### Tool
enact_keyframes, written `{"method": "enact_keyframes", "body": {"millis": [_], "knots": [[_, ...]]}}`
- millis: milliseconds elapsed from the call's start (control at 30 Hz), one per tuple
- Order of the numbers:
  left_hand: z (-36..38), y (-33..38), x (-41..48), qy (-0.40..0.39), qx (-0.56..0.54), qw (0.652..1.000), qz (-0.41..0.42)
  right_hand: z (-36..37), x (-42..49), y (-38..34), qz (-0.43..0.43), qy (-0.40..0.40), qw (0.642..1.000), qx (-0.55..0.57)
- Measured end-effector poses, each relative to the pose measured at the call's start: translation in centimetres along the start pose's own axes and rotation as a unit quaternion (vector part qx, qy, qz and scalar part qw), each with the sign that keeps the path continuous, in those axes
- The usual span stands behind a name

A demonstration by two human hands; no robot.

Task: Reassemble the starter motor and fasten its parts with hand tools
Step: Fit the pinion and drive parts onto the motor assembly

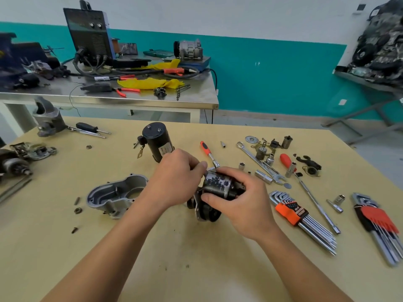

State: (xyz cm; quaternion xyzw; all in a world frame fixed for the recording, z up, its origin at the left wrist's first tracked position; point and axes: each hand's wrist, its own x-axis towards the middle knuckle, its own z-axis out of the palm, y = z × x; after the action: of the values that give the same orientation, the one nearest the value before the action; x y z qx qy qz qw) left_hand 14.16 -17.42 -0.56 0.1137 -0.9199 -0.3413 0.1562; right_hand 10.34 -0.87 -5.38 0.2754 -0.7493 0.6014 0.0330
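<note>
A dark, worn cylindrical starter part [218, 185] with a black geared end [207, 212] is held just above the tan table [196, 269] at centre. My right hand [242, 199] wraps around its body from the right. My left hand [176, 182] pinches something small at the part's top edge; my fingers hide what it is. A black motor body [157, 140] lies behind my left hand. The aluminium housing [115, 196] lies open-side up to the left.
An orange-handled ratchet [208, 153], wrench [257, 162], sockets [262, 176], red screwdriver [287, 162], two hex key sets [292, 211] [379, 221] and small parts [263, 147] lie right. Bolts and nuts [77, 210] lie left. A cast housing [48, 120] and starter pieces [15, 164] sit far left.
</note>
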Motion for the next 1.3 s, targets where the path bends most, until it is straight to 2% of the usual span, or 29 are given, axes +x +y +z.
{"method": "enact_keyframes", "body": {"millis": [167, 300, 467, 533, 600, 667, 800, 933, 967, 1000, 1067, 1100, 1133, 1167, 1233, 1300], "knots": [[-0.5, 0.3, -0.4, -0.059, -0.095, 0.992, -0.061, 0.4, 0.4, -0.8, -0.014, 0.002, 0.997, -0.076], [-0.8, 0.5, -1.0, -0.056, -0.131, 0.987, -0.072, 0.5, 1.5, -2.8, -0.06, -0.075, 0.978, -0.186], [-1.4, 0.4, -1.9, -0.074, -0.132, 0.988, -0.038, 0.2, 2.3, -4.8, -0.038, -0.193, 0.919, -0.342], [-1.5, 0.5, -2.2, -0.074, -0.123, 0.989, -0.021, 0.4, 2.8, -5.3, -0.036, -0.222, 0.883, -0.412], [-1.4, 0.5, -2.5, -0.072, -0.11, 0.991, -0.013, 0.6, 3.1, -5.6, -0.043, -0.233, 0.868, -0.435], [-1.4, 0.4, -2.8, -0.073, -0.116, 0.991, -0.014, 0.9, 2.9, -5.5, -0.045, -0.217, 0.882, -0.415], [-1.8, 0.2, -3.5, -0.082, -0.133, 0.988, -0.009, 1.3, 1.6, -4.7, -0.073, -0.132, 0.926, -0.345], [-3.1, -0.3, -4.8, -0.134, -0.244, 0.96, -0.023, 1.6, 0.3, -3.2, -0.101, -0.066, 0.954, -0.276], [-3.9, -1.1, -5.2, -0.123, -0.264, 0.956, -0.032, 1.6, 0.0, -2.7, -0.103, -0.051, 0.958, -0.261], [-5.0, -2.3, -5.6, -0.079, -0.255, 0.963, -0.043, 1.5, -0.3, -2.2, -0.101, -0.035, 0.963, -0.246], [-7.9, -5.9, -6.5, 0.089, -0.154, 0.981, -0.077, 1.0, -0.8, -1.1, -0.097, -0.014, 0.971, -0.218], [-9.7, -8.2, -7.1, 0.16, -0.085, 0.977, -0.111, 0.8, -0.9, -0.7, -0.1, -0.011, 0.973, -0.206], [-11.5, -10.2, -7.8, 0.186, -0.009, 0.971, -0.152, 0.6, -1.1, -0.4, -0.104, -0.011, 0.975, -0.195], [-12.8, -12.0, -8.4, 0.163, 0.066, 0.965, -0.193, 0.5, -1.2, -0.1, -0.11, -0.012, 0.977, -0.185], [-13.9, -14.8, -8.9, 0.041, 0.18, 0.949, -0.256, 0.3, -1.2, 0.4, -0.119, -0.018, 0.98, -0.159], [-13.6, -15.9, -9.0, -0.051, 0.222, 0.937, -0.266, 0.3, -1.2, 0.9, -0.125, -0.02, 0.983, -0.131]]}}
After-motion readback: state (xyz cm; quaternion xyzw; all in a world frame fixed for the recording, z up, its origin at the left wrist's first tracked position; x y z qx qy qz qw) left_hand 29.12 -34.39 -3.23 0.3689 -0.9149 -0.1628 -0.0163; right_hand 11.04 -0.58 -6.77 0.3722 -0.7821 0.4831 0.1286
